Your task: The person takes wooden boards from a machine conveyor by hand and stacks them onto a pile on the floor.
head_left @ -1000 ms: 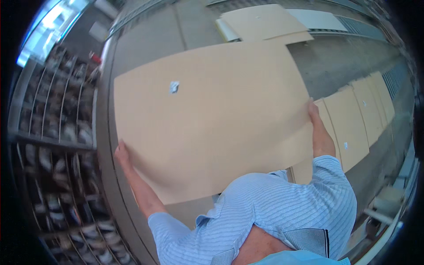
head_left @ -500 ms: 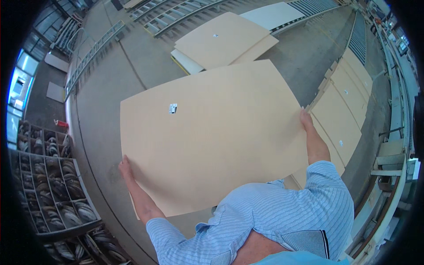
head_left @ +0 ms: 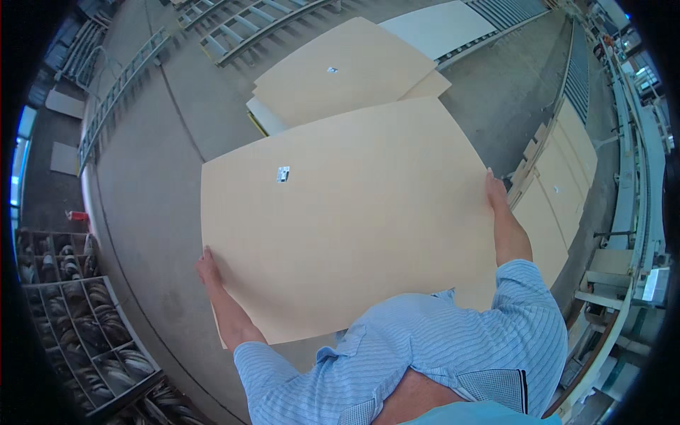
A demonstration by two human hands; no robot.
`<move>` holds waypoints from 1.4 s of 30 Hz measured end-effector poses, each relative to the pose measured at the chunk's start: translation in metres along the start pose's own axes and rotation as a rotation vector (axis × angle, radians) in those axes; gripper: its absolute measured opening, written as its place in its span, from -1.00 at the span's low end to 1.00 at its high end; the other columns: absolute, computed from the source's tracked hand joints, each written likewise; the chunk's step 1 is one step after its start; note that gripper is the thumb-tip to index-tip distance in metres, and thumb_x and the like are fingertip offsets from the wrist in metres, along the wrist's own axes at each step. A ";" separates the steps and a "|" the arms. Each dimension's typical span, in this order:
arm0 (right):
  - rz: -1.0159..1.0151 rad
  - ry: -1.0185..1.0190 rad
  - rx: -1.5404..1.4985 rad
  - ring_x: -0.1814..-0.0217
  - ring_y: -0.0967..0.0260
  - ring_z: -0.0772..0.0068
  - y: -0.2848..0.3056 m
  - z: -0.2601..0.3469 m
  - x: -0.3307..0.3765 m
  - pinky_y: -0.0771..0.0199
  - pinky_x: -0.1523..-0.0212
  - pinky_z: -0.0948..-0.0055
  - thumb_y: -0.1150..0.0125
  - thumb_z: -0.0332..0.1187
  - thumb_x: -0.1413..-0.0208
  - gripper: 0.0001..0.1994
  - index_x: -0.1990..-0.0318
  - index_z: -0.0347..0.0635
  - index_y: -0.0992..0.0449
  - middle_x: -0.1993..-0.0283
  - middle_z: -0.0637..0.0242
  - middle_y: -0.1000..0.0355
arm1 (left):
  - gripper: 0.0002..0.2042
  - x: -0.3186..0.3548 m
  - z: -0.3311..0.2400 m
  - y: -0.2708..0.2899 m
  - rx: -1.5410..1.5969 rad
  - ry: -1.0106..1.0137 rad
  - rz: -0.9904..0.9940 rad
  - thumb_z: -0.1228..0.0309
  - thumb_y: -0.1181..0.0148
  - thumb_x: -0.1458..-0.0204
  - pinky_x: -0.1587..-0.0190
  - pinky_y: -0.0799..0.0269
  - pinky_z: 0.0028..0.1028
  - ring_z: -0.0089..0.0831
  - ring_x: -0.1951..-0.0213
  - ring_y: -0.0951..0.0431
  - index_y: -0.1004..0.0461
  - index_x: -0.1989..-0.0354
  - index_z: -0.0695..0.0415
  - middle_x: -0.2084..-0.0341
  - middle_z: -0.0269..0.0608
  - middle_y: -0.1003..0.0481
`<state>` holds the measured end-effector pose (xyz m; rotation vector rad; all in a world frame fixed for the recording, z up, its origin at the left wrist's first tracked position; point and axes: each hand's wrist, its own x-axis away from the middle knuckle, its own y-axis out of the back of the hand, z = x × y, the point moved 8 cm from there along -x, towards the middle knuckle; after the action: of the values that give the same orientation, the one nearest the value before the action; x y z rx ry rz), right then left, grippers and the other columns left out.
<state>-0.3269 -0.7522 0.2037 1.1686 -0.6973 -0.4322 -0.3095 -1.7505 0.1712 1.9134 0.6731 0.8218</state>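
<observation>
Currently holding a wide tan board (head_left: 347, 227) in front of a blue ribbed shirt (head_left: 453, 333), with the near edge partly hidden by the fabric. Clamped on the board's left edge with the left hand (head_left: 208, 268), roughly midway between the far and near corners; clamped likewise on the right edge with the right hand (head_left: 498, 190), thumb uppermost. Cannot tell how the fingers lie underneath. Bearing a small black-and-white label (head_left: 283, 174) toward the far left corner. Showing, past the far edge, a stack of tan boards (head_left: 347, 67) and, behind that, a white panel (head_left: 439, 28) resting on a roller conveyor (head_left: 513, 13). Showing also, off the right edge, a row of overlapping tan boards (head_left: 552, 177), partly covered by the right forearm. Showing, well apart from the left edge, a divided rack (head_left: 131, 354) full of dark, curved pieces, too blurred to name.
</observation>
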 end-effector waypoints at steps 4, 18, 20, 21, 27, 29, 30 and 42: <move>-0.120 -0.065 0.113 0.04 -0.35 -0.18 0.026 0.072 -0.072 -0.27 0.00 0.02 0.50 0.03 -0.25 -0.35 0.20 -0.36 -0.48 0.14 -0.16 -0.42 | -0.39 -0.050 -0.052 -0.044 -0.094 0.118 0.017 -0.14 0.05 0.02 0.09 -0.29 -0.20 -0.09 0.08 -0.45 -0.50 0.16 0.25 0.17 0.00 -0.50; -0.016 -0.363 -0.023 -0.04 -0.37 0.06 0.036 0.149 -0.259 -0.30 -0.05 0.18 0.32 0.30 -0.04 -0.30 0.17 -0.11 -0.55 0.08 0.13 -0.46 | -0.56 -0.114 -0.378 -0.221 0.757 -0.495 0.464 0.23 0.16 -0.18 0.04 -0.37 -0.26 -0.21 0.11 -0.45 -0.34 -0.03 0.38 0.09 0.03 -0.45; 0.031 -0.350 -0.049 -0.03 -0.38 0.07 0.025 0.167 -0.296 -0.31 -0.03 0.17 0.30 0.30 -0.04 -0.31 0.20 -0.11 -0.56 0.09 0.11 -0.47 | -0.56 -0.123 -0.402 -0.260 0.830 -0.448 0.457 0.23 0.16 -0.18 0.04 -0.37 -0.25 -0.21 0.12 -0.46 -0.35 -0.02 0.39 0.10 0.03 -0.45; 0.037 -0.335 -0.049 -0.03 -0.38 0.07 0.020 0.179 -0.319 -0.31 -0.03 0.17 0.30 0.30 -0.04 -0.31 0.20 -0.11 -0.56 0.09 0.11 -0.47 | -0.56 -0.127 -0.412 -0.278 0.863 -0.423 0.446 0.23 0.16 -0.18 0.04 -0.37 -0.25 -0.21 0.12 -0.46 -0.35 -0.02 0.39 0.10 0.04 -0.46; 0.048 0.005 -0.029 -0.02 -0.36 0.00 -0.045 0.239 -0.457 -0.28 -0.03 0.13 0.33 0.20 -0.12 -0.35 0.21 -0.19 -0.55 0.08 0.00 -0.44 | -0.56 -0.134 -0.385 -0.311 0.963 -0.187 0.335 0.23 0.16 -0.17 0.04 -0.37 -0.25 -0.21 0.13 -0.46 -0.37 0.00 0.40 0.12 0.06 -0.46; -0.032 0.111 -0.003 0.01 -0.38 -0.01 -0.041 0.250 -0.508 -0.31 0.02 0.09 0.36 0.16 -0.16 -0.35 0.25 -0.23 -0.56 0.12 -0.03 -0.45 | -0.56 -0.128 -0.317 -0.280 0.968 -0.089 0.230 0.23 0.16 -0.17 0.04 -0.37 -0.24 -0.21 0.13 -0.46 -0.37 0.01 0.40 0.12 0.06 -0.46; 0.071 0.062 0.014 0.05 -0.39 -0.04 -0.073 0.253 -0.544 -0.33 0.06 0.06 0.38 0.19 -0.15 -0.32 0.27 -0.25 -0.56 0.16 -0.02 -0.46 | -0.56 -0.123 -0.263 -0.242 0.948 -0.040 0.140 0.23 0.16 -0.17 0.04 -0.37 -0.24 -0.21 0.13 -0.46 -0.37 0.01 0.40 0.12 0.07 -0.46; 0.275 0.460 0.421 -0.14 -0.24 -0.09 -0.215 0.399 -0.713 -0.16 -0.15 0.07 0.39 0.17 -0.17 -0.31 0.07 -0.34 -0.45 -0.02 -0.08 -0.36 | -0.56 -0.144 -0.286 -0.353 0.317 0.005 -0.042 0.13 -0.02 -0.10 0.22 -0.39 -0.41 -0.43 0.31 -0.46 -0.49 0.12 0.31 0.34 -0.20 -0.52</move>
<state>-1.1064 -0.6414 -0.1031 1.4763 -0.5433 0.2271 -0.6623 -1.5523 -0.0818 2.1710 0.8859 0.7260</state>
